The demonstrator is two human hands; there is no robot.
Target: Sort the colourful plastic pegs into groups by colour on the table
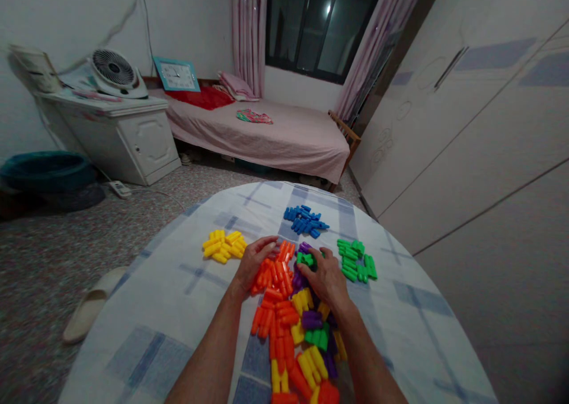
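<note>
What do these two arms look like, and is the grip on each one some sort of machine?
No machine: the left grip and right grip are bare human hands. The left forearm and right forearm are uncovered, tapering towards the wrists. No sleeves, gloves, watch, cables or markings show; the fingers are too small to judge for rings.

The head camera looks forward, down over table.
</note>
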